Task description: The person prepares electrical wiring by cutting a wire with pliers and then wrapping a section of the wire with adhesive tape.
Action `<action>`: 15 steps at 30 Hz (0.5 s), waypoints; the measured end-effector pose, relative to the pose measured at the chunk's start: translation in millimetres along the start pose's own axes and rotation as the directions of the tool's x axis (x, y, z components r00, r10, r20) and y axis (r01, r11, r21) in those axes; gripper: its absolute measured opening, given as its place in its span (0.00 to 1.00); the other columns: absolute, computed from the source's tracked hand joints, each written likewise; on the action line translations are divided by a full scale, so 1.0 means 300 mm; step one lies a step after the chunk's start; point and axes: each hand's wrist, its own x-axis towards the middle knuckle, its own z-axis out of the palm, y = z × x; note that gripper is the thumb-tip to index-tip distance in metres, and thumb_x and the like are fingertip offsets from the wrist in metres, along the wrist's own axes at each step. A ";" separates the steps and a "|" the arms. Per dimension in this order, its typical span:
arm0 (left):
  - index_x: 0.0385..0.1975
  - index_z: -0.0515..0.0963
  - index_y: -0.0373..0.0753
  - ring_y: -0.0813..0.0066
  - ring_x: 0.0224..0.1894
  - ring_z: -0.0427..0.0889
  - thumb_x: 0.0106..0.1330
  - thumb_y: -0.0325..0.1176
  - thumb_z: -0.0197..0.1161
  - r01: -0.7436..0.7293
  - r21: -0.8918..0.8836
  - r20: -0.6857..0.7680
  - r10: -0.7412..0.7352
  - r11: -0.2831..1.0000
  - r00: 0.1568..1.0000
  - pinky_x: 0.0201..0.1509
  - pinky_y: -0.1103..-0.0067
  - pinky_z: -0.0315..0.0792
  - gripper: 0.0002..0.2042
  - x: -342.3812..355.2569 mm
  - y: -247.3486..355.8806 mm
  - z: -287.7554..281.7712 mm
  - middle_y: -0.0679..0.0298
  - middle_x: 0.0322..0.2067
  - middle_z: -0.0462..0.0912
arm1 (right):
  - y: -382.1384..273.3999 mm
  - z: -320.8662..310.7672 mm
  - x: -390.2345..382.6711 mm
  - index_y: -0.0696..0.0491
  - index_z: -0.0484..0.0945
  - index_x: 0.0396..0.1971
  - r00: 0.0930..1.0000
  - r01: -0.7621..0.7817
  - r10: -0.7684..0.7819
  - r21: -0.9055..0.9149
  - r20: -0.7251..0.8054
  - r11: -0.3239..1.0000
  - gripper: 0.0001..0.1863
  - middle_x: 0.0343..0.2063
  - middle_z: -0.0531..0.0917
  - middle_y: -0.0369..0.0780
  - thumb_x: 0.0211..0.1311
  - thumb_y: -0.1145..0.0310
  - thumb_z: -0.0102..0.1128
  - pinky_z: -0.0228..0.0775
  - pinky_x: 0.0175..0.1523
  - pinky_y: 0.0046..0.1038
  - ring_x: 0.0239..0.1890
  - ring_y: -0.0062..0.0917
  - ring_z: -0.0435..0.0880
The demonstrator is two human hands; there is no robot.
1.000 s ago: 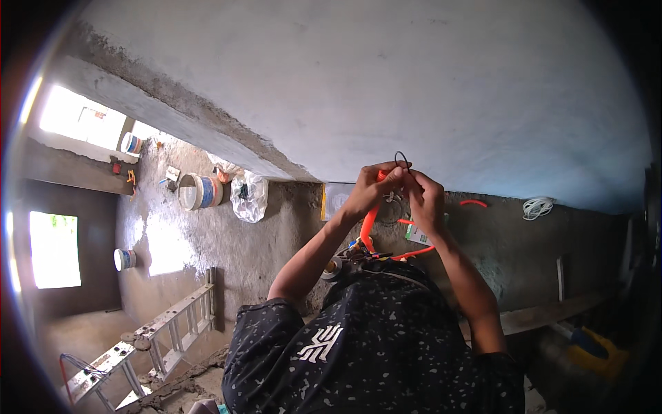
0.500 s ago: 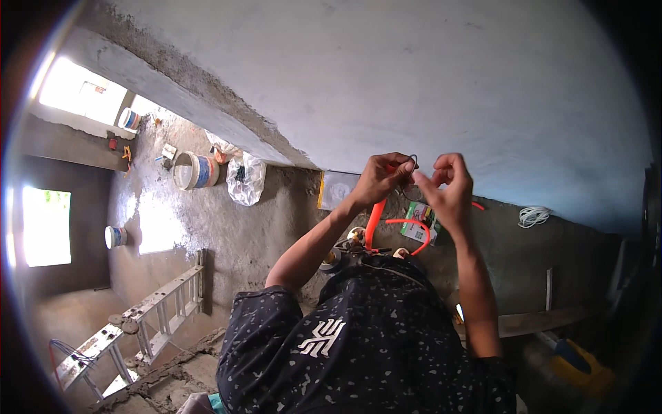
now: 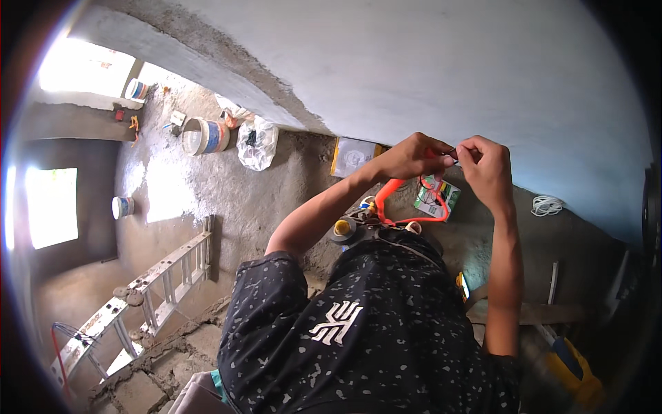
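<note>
Your left hand and right hand are raised in front of the wall, close beside each other, with the thin black wire between their tips. The fingers of your left hand are closed together on the wire, and your right thumb and forefinger pinch it from the other side; the other right fingers are curled in. A bright orange tube runs from beneath your left hand down to your waist, where another curved length of orange bends across a green-and-white box. A round roll with a yellow centre sits at your waist, left of the tube, against your speckled black shirt. Beyond your left forearm, a packet with a yellow edge lies at the foot of the wall, and a coil of white cable lies to the right of your right hand. Well off to your left, on the rough grey floor, are a white plastic bag and a large bucket near each other, with a metal ladder at the lower left. A yellow-and-blue object, too dim to identify, is at your lower right.
</note>
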 end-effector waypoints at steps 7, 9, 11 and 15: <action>0.49 0.76 0.33 0.81 0.23 0.71 0.63 0.32 0.64 -0.112 0.368 -0.120 0.167 0.923 0.979 0.29 0.77 0.69 0.17 -0.043 -0.010 -0.048 0.59 0.23 0.80 | 0.007 0.119 0.025 0.60 0.76 0.24 0.963 0.164 -0.206 -0.232 -0.172 0.959 0.07 0.17 0.78 0.45 0.58 0.73 0.61 0.69 0.27 0.29 0.19 0.33 0.79; 0.52 0.75 0.33 0.82 0.25 0.72 0.64 0.32 0.63 -0.070 0.356 -0.191 0.146 0.932 0.971 0.31 0.78 0.70 0.18 -0.077 -0.038 -0.088 0.60 0.24 0.81 | 0.017 0.167 0.027 0.60 0.75 0.25 0.968 0.160 -0.182 -0.134 -0.171 0.978 0.07 0.17 0.78 0.43 0.59 0.74 0.60 0.68 0.27 0.29 0.19 0.31 0.78; 0.55 0.74 0.34 0.82 0.27 0.73 0.65 0.32 0.62 -0.020 0.342 -0.276 0.121 0.940 0.953 0.34 0.79 0.72 0.20 -0.127 -0.111 -0.144 0.60 0.26 0.82 | 0.009 0.233 -0.023 0.57 0.74 0.28 0.940 0.229 -0.233 -0.045 -0.248 0.972 0.04 0.18 0.75 0.39 0.59 0.75 0.61 0.67 0.27 0.26 0.19 0.25 0.76; 0.58 0.72 0.34 0.86 0.33 0.74 0.67 0.36 0.60 0.100 0.283 -0.454 0.041 0.954 0.890 0.38 0.81 0.71 0.21 -0.202 -0.286 -0.242 0.65 0.29 0.82 | 0.215 0.412 -0.176 0.58 0.77 0.35 0.904 0.050 -0.093 0.113 0.416 0.992 0.04 0.29 0.81 0.38 0.60 0.76 0.56 0.72 0.34 0.24 0.28 0.23 0.80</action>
